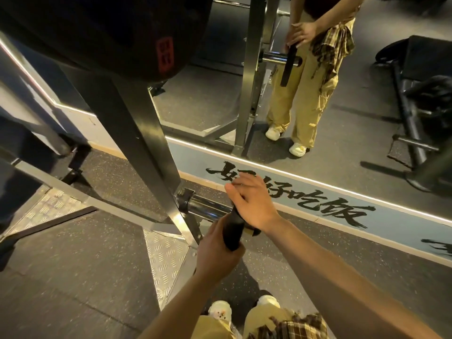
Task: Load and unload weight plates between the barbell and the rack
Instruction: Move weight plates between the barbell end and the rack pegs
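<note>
A thin black weight plate (233,232) stands edge-on at the end of a chrome sleeve (208,209) that sticks out beside the rack upright (137,133). My left hand (217,253) grips the plate's lower edge, fingers curled round it. My right hand (254,201) rests on the plate's top edge with its fingers fairly straight and spread. The plate's centre hole is hidden behind my hands, so I cannot tell how far it sits on the sleeve.
A large black plate with a red label (110,33) hangs overhead at the upper left. A wall mirror (342,99) ahead reflects me, the rack and a bench. Steel tread plates (166,255) and the rack's base rails lie on the rubber floor by my feet.
</note>
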`<action>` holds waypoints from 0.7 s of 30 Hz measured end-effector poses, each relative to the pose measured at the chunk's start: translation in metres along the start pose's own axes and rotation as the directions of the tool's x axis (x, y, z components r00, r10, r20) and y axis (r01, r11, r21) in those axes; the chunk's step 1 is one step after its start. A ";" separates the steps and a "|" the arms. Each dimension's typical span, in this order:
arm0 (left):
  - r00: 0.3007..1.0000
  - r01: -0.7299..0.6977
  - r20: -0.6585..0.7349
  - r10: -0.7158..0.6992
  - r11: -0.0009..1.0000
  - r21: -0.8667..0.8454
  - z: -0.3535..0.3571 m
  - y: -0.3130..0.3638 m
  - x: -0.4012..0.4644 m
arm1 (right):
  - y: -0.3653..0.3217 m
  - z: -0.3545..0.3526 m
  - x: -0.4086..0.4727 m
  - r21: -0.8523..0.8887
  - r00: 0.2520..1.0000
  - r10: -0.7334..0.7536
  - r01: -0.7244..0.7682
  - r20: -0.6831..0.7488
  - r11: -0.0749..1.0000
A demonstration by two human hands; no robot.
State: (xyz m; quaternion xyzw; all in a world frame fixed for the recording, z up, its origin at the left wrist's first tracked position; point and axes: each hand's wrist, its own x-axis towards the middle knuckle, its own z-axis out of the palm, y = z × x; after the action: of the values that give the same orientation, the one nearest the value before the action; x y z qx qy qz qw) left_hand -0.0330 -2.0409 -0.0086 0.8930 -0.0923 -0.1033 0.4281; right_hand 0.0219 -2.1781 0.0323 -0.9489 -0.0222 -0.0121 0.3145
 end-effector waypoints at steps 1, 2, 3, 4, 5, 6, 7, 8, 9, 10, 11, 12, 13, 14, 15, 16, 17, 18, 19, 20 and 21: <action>1.000 -0.010 0.009 0.010 1.000 0.006 -0.001 0.001 0.000 | 0.001 0.004 0.001 0.017 0.996 -0.007 0.009 -0.088 1.000; 1.000 -0.017 0.016 0.017 1.000 0.017 -0.002 0.001 -0.001 | 0.003 0.006 0.004 0.031 0.985 -0.005 0.011 -0.171 0.999; 1.000 -0.017 0.014 0.016 1.000 0.020 -0.004 0.002 0.000 | 0.003 0.007 0.008 0.045 0.980 0.017 -0.008 -0.197 0.999; 1.000 -0.009 0.012 0.009 1.000 0.006 -0.005 0.000 -0.001 | 0.005 0.006 0.013 0.072 0.984 0.047 -0.035 -0.171 0.997; 1.000 -0.002 0.015 0.002 1.000 -0.017 -0.006 -0.003 -0.003 | 0.005 0.004 0.018 0.138 0.988 0.110 -0.094 -0.109 0.986; 1.000 0.009 0.017 -0.008 0.999 -0.042 -0.008 -0.007 -0.005 | 0.007 0.002 0.027 0.241 0.978 0.202 -0.184 -0.049 0.953; 1.000 0.017 0.025 -0.015 0.998 -0.055 -0.009 -0.009 -0.010 | 0.008 -0.003 0.035 0.348 0.950 0.311 -0.296 0.013 0.890; 0.999 0.033 0.039 -0.030 0.998 -0.058 -0.010 -0.013 -0.014 | 0.010 -0.006 0.043 0.421 0.912 0.403 -0.398 0.083 0.815; 0.997 0.057 0.060 -0.055 0.997 -0.046 -0.011 -0.017 -0.018 | 0.015 -0.007 0.051 0.441 0.875 0.462 -0.474 0.143 0.762; 0.993 0.088 0.087 -0.085 0.996 -0.024 -0.012 -0.021 -0.021 | 0.021 -0.008 0.059 0.434 0.853 0.484 -0.517 0.195 0.738; 0.988 0.111 0.111 -0.111 0.994 0.005 -0.012 -0.024 -0.023 | 0.027 -0.009 0.064 0.408 0.834 0.496 -0.552 0.242 0.728; 0.982 0.130 0.135 -0.134 0.991 0.035 -0.012 -0.026 -0.025 | 0.031 -0.009 0.069 0.378 0.816 0.510 -0.579 0.273 0.723; 0.977 0.138 0.154 -0.146 0.989 0.061 -0.012 -0.027 -0.025 | 0.034 -0.009 0.073 0.346 0.798 0.532 -0.602 0.284 0.719; 0.974 0.139 0.171 -0.151 0.987 0.084 -0.012 -0.027 -0.024 | 0.037 -0.010 0.075 0.305 0.786 0.556 -0.618 0.272 0.725; 0.971 0.137 0.184 -0.155 0.984 0.110 -0.013 -0.025 -0.023 | 0.037 -0.011 0.076 0.254 0.780 0.576 -0.625 0.244 0.739; 0.968 0.138 0.193 -0.161 0.982 0.127 -0.013 -0.024 -0.021 | 0.035 -0.014 0.075 0.218 0.799 0.569 -0.600 0.195 0.769; 0.966 0.140 0.200 -0.166 0.981 0.136 -0.013 -0.023 -0.020 | 0.031 -0.017 0.072 0.209 0.837 0.528 -0.547 0.143 0.811; 0.965 0.144 0.202 -0.170 0.980 0.138 -0.013 -0.023 -0.020 | 0.024 -0.020 0.065 0.215 0.887 0.455 -0.462 0.085 0.861; 0.964 0.144 0.204 -0.170 0.980 0.135 -0.013 -0.023 -0.019 | 0.015 -0.022 0.054 0.213 0.933 0.358 -0.353 0.015 0.911; 0.964 0.144 0.207 -0.169 0.981 0.129 -0.013 -0.023 -0.019 | 0.005 -0.023 0.039 0.179 0.970 0.237 -0.224 -0.054 0.958; 0.964 0.146 0.205 -0.168 0.982 0.121 -0.013 -0.023 -0.019 | -0.004 -0.022 0.026 0.120 0.989 0.120 -0.109 -0.088 0.987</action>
State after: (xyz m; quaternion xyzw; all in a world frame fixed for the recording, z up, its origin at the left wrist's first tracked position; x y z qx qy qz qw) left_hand -0.0458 -2.0124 -0.0162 0.9025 -0.0721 -0.2275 0.3585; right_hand 0.0471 -2.1869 0.0530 -0.9273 0.0467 -0.0379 0.3695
